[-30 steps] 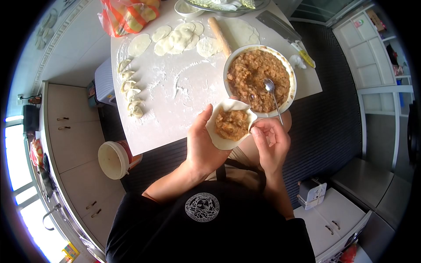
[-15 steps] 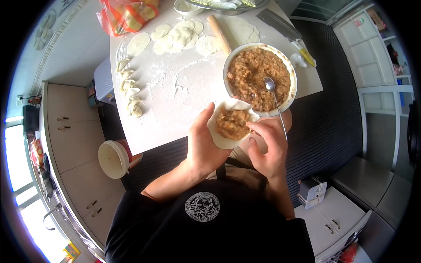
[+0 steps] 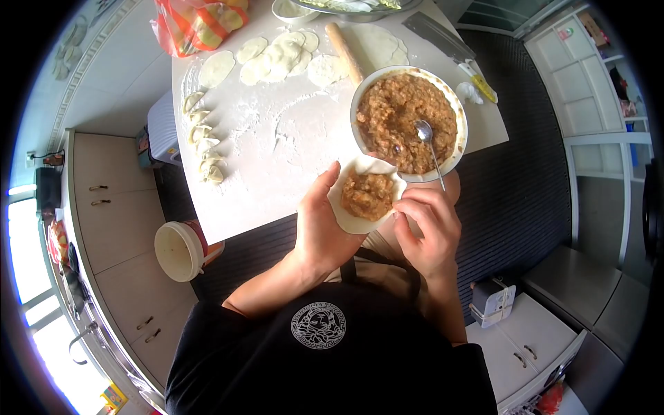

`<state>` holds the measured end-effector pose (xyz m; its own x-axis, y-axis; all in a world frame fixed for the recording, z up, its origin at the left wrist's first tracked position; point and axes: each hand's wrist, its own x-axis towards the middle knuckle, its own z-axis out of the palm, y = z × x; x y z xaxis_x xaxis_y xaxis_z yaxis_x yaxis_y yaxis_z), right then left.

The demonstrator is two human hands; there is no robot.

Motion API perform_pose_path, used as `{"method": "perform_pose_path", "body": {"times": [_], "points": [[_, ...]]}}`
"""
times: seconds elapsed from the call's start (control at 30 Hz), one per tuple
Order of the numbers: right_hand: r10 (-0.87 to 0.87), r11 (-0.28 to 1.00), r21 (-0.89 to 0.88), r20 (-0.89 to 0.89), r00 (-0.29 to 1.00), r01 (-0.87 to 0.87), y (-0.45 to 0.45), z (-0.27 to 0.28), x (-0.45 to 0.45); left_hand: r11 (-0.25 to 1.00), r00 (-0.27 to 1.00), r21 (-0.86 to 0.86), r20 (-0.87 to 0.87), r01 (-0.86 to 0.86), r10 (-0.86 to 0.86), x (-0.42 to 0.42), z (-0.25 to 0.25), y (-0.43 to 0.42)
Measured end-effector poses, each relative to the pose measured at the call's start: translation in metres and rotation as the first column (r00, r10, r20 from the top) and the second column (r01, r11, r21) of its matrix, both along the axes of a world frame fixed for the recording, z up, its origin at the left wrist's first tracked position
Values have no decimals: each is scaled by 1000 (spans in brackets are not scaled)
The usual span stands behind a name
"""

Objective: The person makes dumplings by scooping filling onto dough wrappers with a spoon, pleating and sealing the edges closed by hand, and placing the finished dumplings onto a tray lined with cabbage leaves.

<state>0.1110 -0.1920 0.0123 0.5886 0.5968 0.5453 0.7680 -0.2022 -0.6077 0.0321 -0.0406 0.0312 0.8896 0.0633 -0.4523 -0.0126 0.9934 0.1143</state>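
Since the frame half a second earlier, the right hand [image 3: 432,232] had drawn its thumb in nearer to its index finger at the right edge of the dough wrapper [image 3: 375,165]. The left hand [image 3: 319,228] had barely shifted.

The left grip held the wrapper, cupping it from below and from the left with the thumb raised beside the rim. The right grip was narrow, its fingertips touching the wrapper's right edge; I could not tell whether dough was caught between them. The wrapper lay open in the left palm, just past the near edge of the surface [image 3: 256,187], with a mound of filling [image 3: 366,195] in its middle.

Just beyond it stood a white bowl [image 3: 453,158] of brown minced mixture [image 3: 391,104]. A spoon [image 3: 424,130] rested in it, the handle leaning over the near rim towards the right hand. Behind the bowl lay a rolling pin [image 3: 344,52], with a cluster of flat dough rounds [image 3: 282,59] left of it and a cleaver [image 3: 439,36] well to its right. A row of folded dumplings [image 3: 205,144] ran along the left side, and a striped plastic bag [image 3: 200,24] sat at the far left corner.
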Motion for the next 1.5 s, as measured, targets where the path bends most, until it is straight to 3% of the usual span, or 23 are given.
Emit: {"method": "perform_pose_path", "body": {"times": [0.23, 0.63, 0.73, 0.93, 1.13, 1.23, 1.5], "points": [[-14, 998, 67, 24, 1000, 13, 3, 0, -4, 1000, 999, -13, -38, 13, -14, -2, 0, -2], [-13, 981, 190, -113, 994, 35, -1, -10, -13, 999, 998, -37, -49, 32, -34, -4, 0, -2], [-30, 955, 262, -378, 925, 137, 0, -12, -21, 998, 999, -52, -27, 34, -36, -4, 0, -2], [-79, 995, 44, -190, 979, 89, -4, -5, -16, 998, 999, -53, -16, 39, -39, -6, -2, -3], [-91, 987, 105, -271, 958, 124, -5, -10, -19, 999, 999, -16, -25, 47, -48, -5, -1, -4], [-85, 990, 98, -129, 988, 98, -1, -2, -15, 998, 998, -2, -11, 67, -67, -7, -4, -4], [-43, 985, 164, -117, 992, 62, -3, -10, -18, 996, 996, -15, -38, 83, -83, -9, -7, -5]]}}
